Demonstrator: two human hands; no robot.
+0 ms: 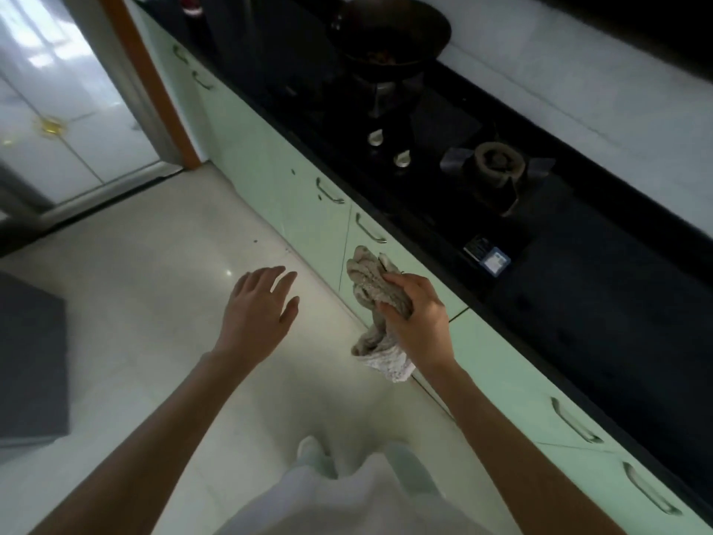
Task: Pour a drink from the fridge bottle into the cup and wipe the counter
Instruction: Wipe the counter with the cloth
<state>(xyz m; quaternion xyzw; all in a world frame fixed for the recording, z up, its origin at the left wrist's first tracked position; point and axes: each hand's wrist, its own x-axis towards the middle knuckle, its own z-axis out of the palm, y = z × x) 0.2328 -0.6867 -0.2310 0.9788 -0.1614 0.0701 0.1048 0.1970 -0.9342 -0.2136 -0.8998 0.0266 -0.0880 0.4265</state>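
Note:
My right hand (418,316) grips a crumpled grey-and-white cloth (372,299) in front of the pale green cabinet doors, just below the edge of the black counter (598,314). Part of the cloth hangs down under my fist. My left hand (258,307) hovers over the floor to the left, palm down, fingers spread and holding nothing. No bottle or cup shows in this view.
A gas hob is set in the counter, with a dark wok (389,32) on the far burner and a bare burner (497,164) nearer. A small blue-white box (488,254) lies on the counter. Green cabinets (308,210) run below; a dark box (31,364) stands at left on the floor.

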